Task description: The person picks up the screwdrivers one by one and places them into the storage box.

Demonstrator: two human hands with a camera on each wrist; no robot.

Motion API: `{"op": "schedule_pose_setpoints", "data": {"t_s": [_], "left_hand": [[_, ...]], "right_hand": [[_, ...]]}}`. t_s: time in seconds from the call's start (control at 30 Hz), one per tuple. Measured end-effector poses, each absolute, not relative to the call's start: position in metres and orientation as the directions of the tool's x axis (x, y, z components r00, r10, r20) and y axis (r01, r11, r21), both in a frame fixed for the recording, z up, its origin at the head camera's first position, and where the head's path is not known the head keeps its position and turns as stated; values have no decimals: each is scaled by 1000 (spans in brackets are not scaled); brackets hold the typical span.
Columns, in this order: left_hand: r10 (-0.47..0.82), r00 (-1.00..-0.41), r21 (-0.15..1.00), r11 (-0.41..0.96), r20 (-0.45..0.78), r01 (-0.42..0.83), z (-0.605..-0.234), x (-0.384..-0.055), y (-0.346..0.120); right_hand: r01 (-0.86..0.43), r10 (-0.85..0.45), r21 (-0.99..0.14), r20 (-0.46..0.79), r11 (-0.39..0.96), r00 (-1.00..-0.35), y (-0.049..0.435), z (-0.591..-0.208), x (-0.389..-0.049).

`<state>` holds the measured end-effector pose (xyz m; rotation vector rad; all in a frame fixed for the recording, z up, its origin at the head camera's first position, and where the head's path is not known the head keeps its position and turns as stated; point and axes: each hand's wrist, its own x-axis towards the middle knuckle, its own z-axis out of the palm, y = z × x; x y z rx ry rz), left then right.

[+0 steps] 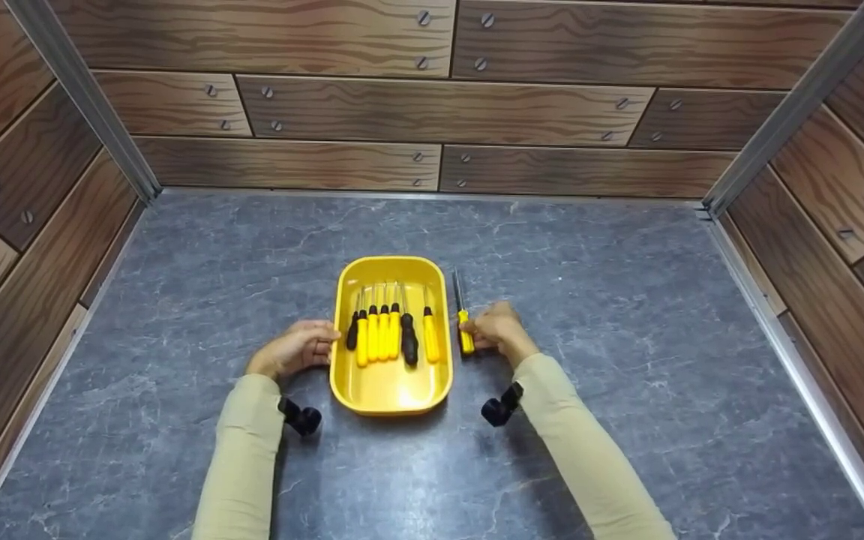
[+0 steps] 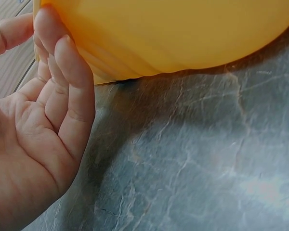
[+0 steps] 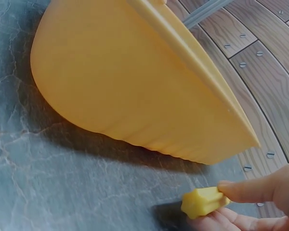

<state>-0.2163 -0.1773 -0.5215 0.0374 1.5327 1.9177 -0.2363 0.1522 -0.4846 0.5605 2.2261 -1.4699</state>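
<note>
A yellow plastic tray [image 1: 394, 388] stands on the table with several screwdrivers lying side by side in it. Most have yellow handles [image 1: 373, 335]; a larger black-handled screwdriver [image 1: 409, 341] and a small black one lie among them. My left hand [image 1: 295, 349] grips the tray's left edge, thumb at the rim and fingertips [image 2: 67, 48] against the outer wall. Just right of the tray, my right hand [image 1: 502, 330] pinches the yellow handle of another screwdriver [image 1: 466, 341], whose shaft points away from me. The handle's end [image 3: 198, 203] shows close over the table in the right wrist view.
The grey marbled table [image 1: 627, 337] extends around the tray on all sides. Wood-patterned walls [image 1: 342, 109] with metal corner strips [image 1: 94, 105] enclose it at the back, left and right. A black wrist camera [image 1: 502, 405] sits beside each sleeve.
</note>
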Motion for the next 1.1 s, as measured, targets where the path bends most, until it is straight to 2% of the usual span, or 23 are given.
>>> {"op": "schedule_pose_setpoints", "data": {"t_s": [1.1], "left_hand": [[522, -767, 876, -72, -374, -477, -520, -216, -177]], "right_hand": [[464, 1, -825, -490, 324, -872, 158, -464, -227]]}}
